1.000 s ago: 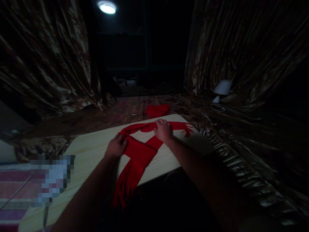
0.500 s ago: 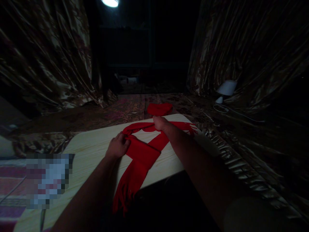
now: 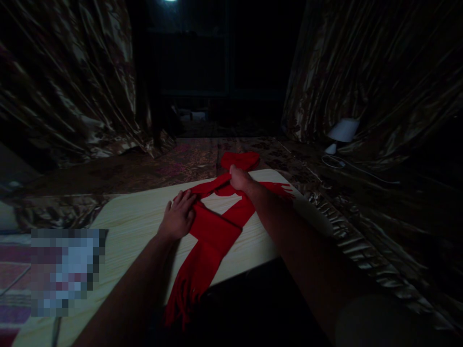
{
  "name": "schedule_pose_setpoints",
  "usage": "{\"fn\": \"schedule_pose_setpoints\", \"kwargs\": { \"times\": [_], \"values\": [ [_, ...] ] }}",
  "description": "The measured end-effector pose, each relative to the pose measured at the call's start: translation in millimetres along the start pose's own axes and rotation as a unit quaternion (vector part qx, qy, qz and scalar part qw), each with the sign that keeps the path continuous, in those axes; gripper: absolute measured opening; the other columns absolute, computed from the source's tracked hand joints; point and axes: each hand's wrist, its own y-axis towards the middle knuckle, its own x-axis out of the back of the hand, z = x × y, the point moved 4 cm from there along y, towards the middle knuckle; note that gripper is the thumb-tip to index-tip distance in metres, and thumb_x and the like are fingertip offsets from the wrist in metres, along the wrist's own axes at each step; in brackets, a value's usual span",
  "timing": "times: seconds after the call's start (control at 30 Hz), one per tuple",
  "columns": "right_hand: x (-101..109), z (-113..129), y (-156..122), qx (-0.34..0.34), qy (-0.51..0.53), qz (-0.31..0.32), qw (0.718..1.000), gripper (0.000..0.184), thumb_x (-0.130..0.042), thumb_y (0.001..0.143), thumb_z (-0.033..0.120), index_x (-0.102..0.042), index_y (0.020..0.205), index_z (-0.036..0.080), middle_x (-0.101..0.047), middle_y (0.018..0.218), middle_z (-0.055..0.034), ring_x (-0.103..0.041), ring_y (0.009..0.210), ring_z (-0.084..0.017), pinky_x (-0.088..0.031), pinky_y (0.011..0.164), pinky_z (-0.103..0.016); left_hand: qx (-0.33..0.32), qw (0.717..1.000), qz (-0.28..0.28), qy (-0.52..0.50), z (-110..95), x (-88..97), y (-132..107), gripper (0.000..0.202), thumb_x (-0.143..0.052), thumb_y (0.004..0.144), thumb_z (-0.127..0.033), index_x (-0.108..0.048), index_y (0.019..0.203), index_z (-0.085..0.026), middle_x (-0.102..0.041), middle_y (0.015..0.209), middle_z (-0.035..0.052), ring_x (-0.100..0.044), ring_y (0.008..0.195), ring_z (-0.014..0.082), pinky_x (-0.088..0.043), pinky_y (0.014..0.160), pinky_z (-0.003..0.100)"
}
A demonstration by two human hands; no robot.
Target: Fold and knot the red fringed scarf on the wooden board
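A red fringed scarf (image 3: 217, 228) lies looped and crossed over itself on a pale wood-grain tabletop (image 3: 137, 221). One fringed end hangs over the front edge; the other points to the far right. My left hand (image 3: 178, 215) rests flat on the loop's left bend, fingers stretched out over the cloth. At the far side of the loop, my right hand (image 3: 240, 178) is closed around the scarf's upper band and lifts it slightly. Just beyond the table sits a folded red cloth (image 3: 240, 160), perhaps a knitted hat.
A small white lamp (image 3: 343, 130) with a cord stands at the back right. Patterned curtains (image 3: 87, 82) hang on both sides, and a patterned cover (image 3: 181, 159) lies behind the table. A blurred-out item (image 3: 68, 270) is at the left edge near striped fabric (image 3: 14, 289).
My left fingers have gone from gripping the scarf's bend to lying spread on it. My right hand has raised the upper band a little. The view has tilted slightly down.
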Motion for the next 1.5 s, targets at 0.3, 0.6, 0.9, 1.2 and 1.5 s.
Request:
{"fn": "schedule_pose_setpoints", "kwargs": {
  "times": [0.3,0.6,0.9,1.2,1.5],
  "values": [
    [-11,-12,-17,0.063,-0.093,0.05,0.992,0.042,-0.047,0.095,0.011,-0.056,0.136,0.013,-0.068,0.129,-0.0202,-0.067,0.115,-0.026,-0.05,0.095,-0.035,0.042,0.998,0.053,-0.017,6,0.6,15,0.073,-0.041,0.093,-0.036,-0.027,0.163,-0.02,-0.042,0.161,0.0065,-0.041,0.147,0.0287,-0.038,0.117,0.045],
    [7,-48,-25,0.042,-0.159,0.019,0.986,0.035,-0.046,0.096,0.011,-0.07,0.121,0.011,-0.068,0.127,-0.0225,-0.065,0.117,-0.029,-0.047,0.1,-0.037,0.092,0.993,0.077,0.02,11,-7.2,21,0.065,-0.035,0.095,-0.044,-0.039,0.158,-0.03,-0.034,0.166,0.0035,-0.036,0.147,0.0352,-0.035,0.113,0.06],
    [7,-96,-39,0.014,-0.2,0.069,0.977,0.036,-0.041,0.098,0.011,-0.069,0.12,0.013,-0.071,0.118,-0.0222,-0.066,0.112,-0.031,-0.044,0.099,-0.044,0.102,0.99,0.094,0.014,15,-10.6,23,0.067,-0.034,0.094,-0.046,-0.036,0.159,-0.031,-0.027,0.168,0.0032,-0.032,0.151,0.0337,-0.032,0.115,0.059],
    [25,-110,-53,0.019,-0.213,-0.03,0.976,0.039,-0.04,0.099,0.015,-0.067,0.127,0.015,-0.061,0.131,-0.0222,-0.053,0.126,-0.032,-0.043,0.101,-0.042,0.105,0.989,0.1,0.011,15,-10.4,23,0.067,-0.033,0.095,-0.046,-0.034,0.16,-0.031,-0.026,0.168,0.0027,-0.031,0.151,0.0343,-0.032,0.115,0.061],
    [24,-141,-60,-0.077,-0.191,0.088,0.975,0.041,-0.059,0.088,0.015,-0.068,0.127,0.013,-0.066,0.128,-0.0228,-0.062,0.12,-0.032,-0.044,0.101,-0.042,0.099,0.992,0.083,0.002,18,-11.8,22,0.065,-0.037,0.095,-0.045,-0.037,0.159,-0.032,-0.029,0.167,0.0037,-0.035,0.148,0.0366,-0.034,0.113,0.062]
  ]
}}
